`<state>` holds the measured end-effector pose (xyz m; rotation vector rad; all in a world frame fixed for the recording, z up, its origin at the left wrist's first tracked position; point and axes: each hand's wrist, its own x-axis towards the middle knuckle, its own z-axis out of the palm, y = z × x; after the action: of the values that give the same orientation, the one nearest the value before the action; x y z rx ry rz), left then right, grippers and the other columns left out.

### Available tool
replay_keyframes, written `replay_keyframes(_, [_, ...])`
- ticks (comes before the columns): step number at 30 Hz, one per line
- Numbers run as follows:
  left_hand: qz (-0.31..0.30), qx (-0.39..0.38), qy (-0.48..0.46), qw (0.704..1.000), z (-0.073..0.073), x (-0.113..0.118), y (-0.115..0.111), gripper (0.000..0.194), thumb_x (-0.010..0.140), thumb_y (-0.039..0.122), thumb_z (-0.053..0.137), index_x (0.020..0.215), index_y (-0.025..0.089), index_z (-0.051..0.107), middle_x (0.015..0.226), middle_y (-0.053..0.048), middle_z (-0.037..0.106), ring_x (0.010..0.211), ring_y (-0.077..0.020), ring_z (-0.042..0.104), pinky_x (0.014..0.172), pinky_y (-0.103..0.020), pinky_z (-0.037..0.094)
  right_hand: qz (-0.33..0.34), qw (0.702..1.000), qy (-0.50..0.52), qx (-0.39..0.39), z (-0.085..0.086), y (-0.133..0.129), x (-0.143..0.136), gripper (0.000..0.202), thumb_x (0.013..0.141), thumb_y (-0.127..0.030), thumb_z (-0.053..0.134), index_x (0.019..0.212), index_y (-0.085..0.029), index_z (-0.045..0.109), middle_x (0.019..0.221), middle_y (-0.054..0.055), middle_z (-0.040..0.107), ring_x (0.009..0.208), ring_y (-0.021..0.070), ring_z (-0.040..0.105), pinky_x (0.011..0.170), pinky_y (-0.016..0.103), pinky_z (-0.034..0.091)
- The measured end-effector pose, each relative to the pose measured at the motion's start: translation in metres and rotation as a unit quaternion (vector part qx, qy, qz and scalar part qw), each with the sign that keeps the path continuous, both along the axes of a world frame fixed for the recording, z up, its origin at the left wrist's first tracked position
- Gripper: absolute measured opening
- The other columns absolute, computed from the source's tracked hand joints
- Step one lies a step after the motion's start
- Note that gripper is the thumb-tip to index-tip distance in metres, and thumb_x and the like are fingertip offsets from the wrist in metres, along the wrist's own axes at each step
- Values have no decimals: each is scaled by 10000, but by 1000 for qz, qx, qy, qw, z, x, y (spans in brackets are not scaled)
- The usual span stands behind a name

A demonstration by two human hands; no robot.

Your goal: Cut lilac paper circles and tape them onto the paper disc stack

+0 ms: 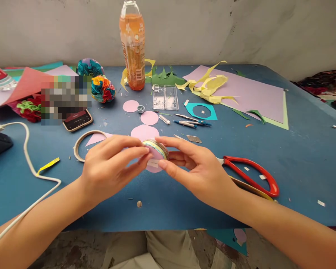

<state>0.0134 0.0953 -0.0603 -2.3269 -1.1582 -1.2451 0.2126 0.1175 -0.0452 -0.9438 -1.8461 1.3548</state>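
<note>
Above the middle of the blue table, both hands hold a small round stack of coloured paper discs (156, 151), with a pink face and yellow, blue and greyish layers at its edge. The fingertips of my left hand (112, 164) are pinched together at the stack's left edge. My right hand (198, 168) grips it from the right, thumb at the lower front and fingers at the top and behind. Beneath the stack, partly hidden, are larger pink paper circles (142, 130). A tape roll (77, 147) stands by my left hand. Red-handled scissors (254, 175) lie beside my right wrist.
An orange drink bottle (133, 52) stands at the back. Behind my hands lie a compass (192, 121), a clear plastic case (165, 98) and a blade (194, 139). Paper sheets (246, 93) cover the back right. A phone (78, 119) and white cable (28, 145) are left.
</note>
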Motion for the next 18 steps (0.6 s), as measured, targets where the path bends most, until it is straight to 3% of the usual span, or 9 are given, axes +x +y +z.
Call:
replay_keyframes(9, [-16,26,54,998,2,-3,-8,116,769,125,689,867,144,629,887,-64,742,685,-126,702,590,-214,583,-14,996,22,86,-1,-3,-1,315,822,-208,636,1134,-249,630,1115,26,607,972,136,639,812,241,590])
replay_keyframes(18, [-27,54,96,994,7,-4,-8,137,777,127,684,902,123,628,898,-74,750,691,-131,712,572,-189,574,-9,996,23,83,2,-4,0,330,805,-182,657,1122,-270,645,1068,3,598,914,100,630,740,180,602])
